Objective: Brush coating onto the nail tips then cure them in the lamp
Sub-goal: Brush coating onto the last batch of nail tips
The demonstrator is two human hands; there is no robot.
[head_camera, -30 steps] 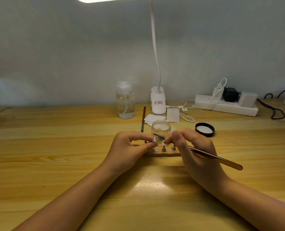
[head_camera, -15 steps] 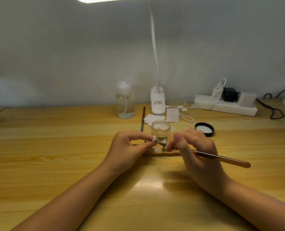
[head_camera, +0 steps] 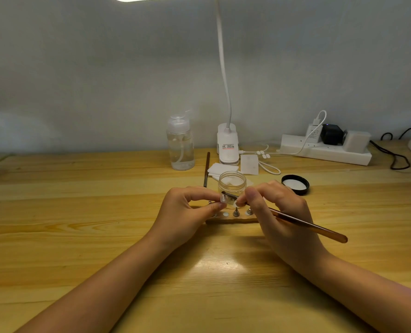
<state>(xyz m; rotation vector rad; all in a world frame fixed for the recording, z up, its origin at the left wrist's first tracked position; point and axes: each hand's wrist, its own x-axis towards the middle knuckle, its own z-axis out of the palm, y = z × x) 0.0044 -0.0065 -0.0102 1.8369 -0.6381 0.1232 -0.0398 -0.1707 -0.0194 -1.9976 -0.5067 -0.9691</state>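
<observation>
Bare wooden table [head_camera: 55, 236] spreads wide to my left and toward me; the back edge is crowded with a clear bottle [head_camera: 180, 143], lamp base [head_camera: 228, 146] and power strip [head_camera: 324, 151]. My left hand [head_camera: 187, 212] pinches a nail tip [head_camera: 224, 197] between thumb and forefinger, above the wooden holder [head_camera: 231, 218]. My right hand [head_camera: 279, 212] grips the brush [head_camera: 305, 224], its bristle end touching that tip, just before the open jar [head_camera: 232, 185]. The black lid [head_camera: 295, 184] lies right.

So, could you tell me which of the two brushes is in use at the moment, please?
The amber-handled brush, gripped by the right hand with its tip at the nail tip; the dark brush lies untouched beside the bottle.
</observation>
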